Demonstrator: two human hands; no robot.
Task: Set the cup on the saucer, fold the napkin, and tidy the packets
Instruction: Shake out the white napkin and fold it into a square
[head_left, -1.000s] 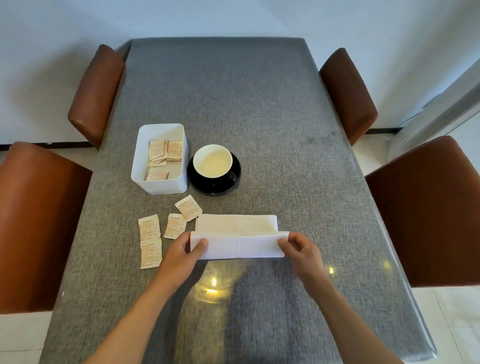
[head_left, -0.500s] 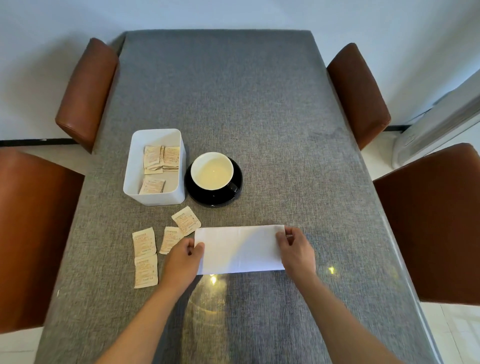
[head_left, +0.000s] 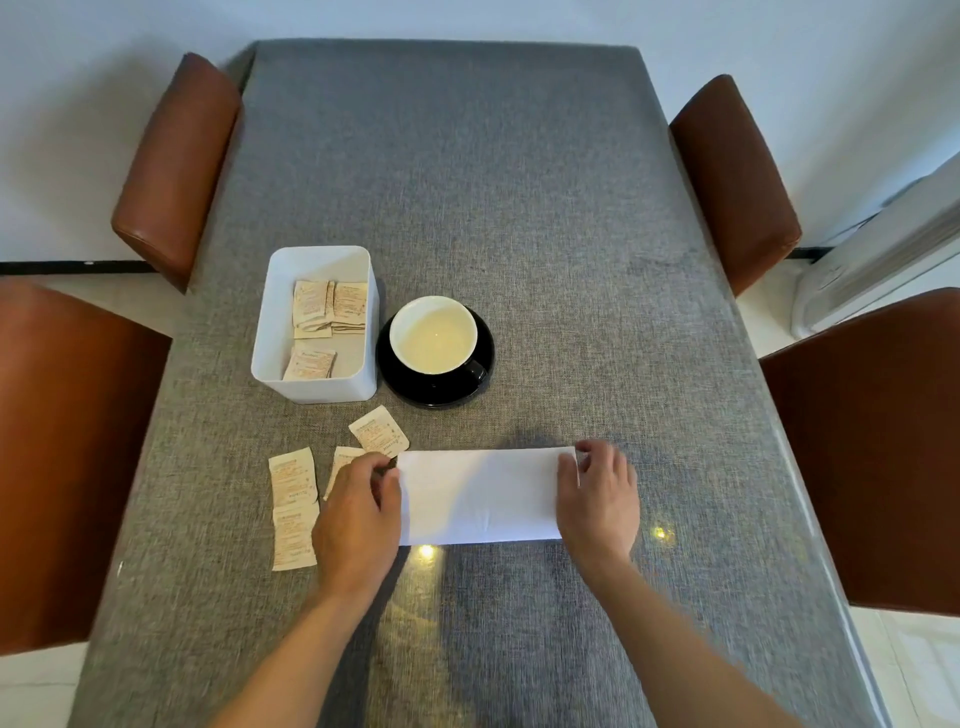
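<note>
Grey cloth table (head_left: 519, 208), brown chairs (head_left: 176, 156) around; each hand's grip on napkin (head_left: 480, 493) ends.

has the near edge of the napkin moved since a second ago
Yes. The napkin flap was folded away, toward the saucer, and now lies flat over its far half.

The left hand (head_left: 358, 512) covers most of one packet (head_left: 344, 460) — packet print too small to read.
</note>
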